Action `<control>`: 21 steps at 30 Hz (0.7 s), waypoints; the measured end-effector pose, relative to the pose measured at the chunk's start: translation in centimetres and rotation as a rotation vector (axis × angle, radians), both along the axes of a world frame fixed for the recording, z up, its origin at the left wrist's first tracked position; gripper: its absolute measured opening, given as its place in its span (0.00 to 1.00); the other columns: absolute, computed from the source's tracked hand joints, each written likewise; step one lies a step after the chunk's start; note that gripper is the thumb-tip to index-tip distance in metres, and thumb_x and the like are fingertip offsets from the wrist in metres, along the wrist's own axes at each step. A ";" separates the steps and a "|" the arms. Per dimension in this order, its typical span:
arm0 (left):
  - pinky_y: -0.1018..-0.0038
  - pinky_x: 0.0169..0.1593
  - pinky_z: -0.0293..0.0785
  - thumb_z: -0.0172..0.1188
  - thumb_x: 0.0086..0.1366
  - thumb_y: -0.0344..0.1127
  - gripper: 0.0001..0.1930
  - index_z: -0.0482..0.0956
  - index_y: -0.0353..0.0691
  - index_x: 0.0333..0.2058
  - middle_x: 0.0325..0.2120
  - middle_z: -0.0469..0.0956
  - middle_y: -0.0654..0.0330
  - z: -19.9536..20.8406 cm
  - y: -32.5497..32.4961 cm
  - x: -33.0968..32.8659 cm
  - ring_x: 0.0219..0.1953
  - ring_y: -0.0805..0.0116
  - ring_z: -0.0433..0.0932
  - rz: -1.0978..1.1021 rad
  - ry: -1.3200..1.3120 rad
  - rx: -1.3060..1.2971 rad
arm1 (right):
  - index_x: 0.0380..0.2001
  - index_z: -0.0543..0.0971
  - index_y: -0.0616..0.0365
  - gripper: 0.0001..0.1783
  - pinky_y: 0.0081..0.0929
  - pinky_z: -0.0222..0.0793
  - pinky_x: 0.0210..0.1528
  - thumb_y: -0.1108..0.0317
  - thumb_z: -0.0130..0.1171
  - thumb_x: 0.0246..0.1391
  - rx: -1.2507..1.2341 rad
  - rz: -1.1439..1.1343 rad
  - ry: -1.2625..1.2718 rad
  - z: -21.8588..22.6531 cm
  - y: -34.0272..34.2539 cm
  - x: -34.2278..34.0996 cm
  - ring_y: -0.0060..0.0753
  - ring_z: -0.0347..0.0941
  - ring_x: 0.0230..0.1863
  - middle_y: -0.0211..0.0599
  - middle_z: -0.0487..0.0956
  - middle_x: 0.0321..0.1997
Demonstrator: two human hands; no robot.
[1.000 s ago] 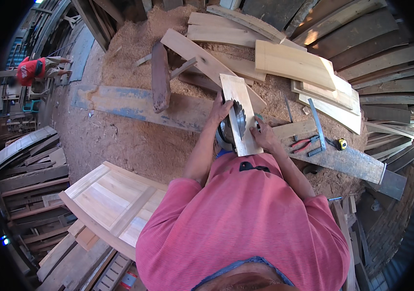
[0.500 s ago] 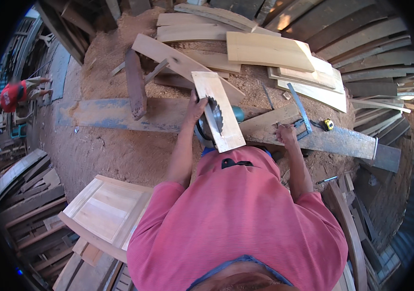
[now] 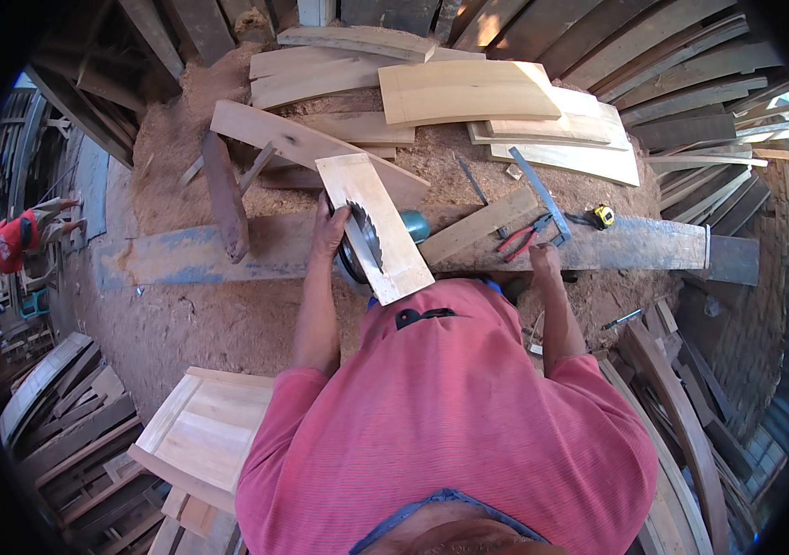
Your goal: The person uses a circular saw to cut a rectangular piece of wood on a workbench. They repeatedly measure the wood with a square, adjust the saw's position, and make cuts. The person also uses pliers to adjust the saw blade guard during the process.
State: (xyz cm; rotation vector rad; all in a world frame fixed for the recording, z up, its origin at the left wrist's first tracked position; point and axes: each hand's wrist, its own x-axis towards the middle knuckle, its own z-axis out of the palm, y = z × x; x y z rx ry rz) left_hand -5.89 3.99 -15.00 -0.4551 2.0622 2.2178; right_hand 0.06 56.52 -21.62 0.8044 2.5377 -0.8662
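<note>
A circular saw shows its toothed blade [image 3: 364, 233] through a slot in a pale wooden board [image 3: 392, 248], which covers much of its body. My left hand [image 3: 329, 227] is closed on the board's left edge, thumb on top. Beyond the board, part of the saw's green motor housing [image 3: 415, 225] shows. My right hand [image 3: 545, 260] is low over the near edge of the work plank, fingers curled; what they hold, if anything, is hidden. Just left of it lie red-handled pliers [image 3: 516, 242]. A metal square [image 3: 540, 192] lies close beyond it.
The long plank [image 3: 630, 245] carries a yellow tape measure [image 3: 604, 216] and a short wood piece [image 3: 479, 228]. Cut boards [image 3: 468, 92] are stacked on sawdust beyond. A panelled wooden piece [image 3: 205, 430] lies at lower left. Another person in red [image 3: 13, 244] is at far left.
My right hand has shifted rightward along the plank and nearer me, uncovering the pliers. My left hand keeps its hold on the board. The whole view has shifted slightly.
</note>
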 end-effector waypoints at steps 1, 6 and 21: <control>0.70 0.56 0.75 0.60 0.64 0.32 0.28 0.68 0.35 0.63 0.51 0.79 0.55 0.0 0.2 0.0 0.50 0.66 0.77 0.009 0.005 -0.008 | 0.39 0.87 0.66 0.20 0.44 0.76 0.53 0.57 0.64 0.57 0.002 -0.021 -0.036 0.0 1.0 -0.4 0.57 0.84 0.50 0.62 0.86 0.43; 0.68 0.58 0.74 0.61 0.64 0.32 0.29 0.69 0.35 0.64 0.53 0.78 0.55 -0.2 0.3 -0.4 0.53 0.64 0.76 -0.028 0.011 -0.017 | 0.43 0.87 0.62 0.27 0.48 0.76 0.52 0.46 0.62 0.59 0.181 -0.101 -0.147 -4.1 6.6 -0.4 0.63 0.83 0.50 0.60 0.86 0.44; 0.68 0.61 0.73 0.61 0.61 0.36 0.35 0.66 0.34 0.67 0.55 0.77 0.54 2.2 1.2 0.2 0.55 0.64 0.76 0.014 -0.024 0.011 | 0.51 0.84 0.61 0.28 0.49 0.77 0.54 0.50 0.60 0.57 0.450 -0.043 -0.309 -10.4 10.6 -1.6 0.57 0.82 0.52 0.55 0.85 0.50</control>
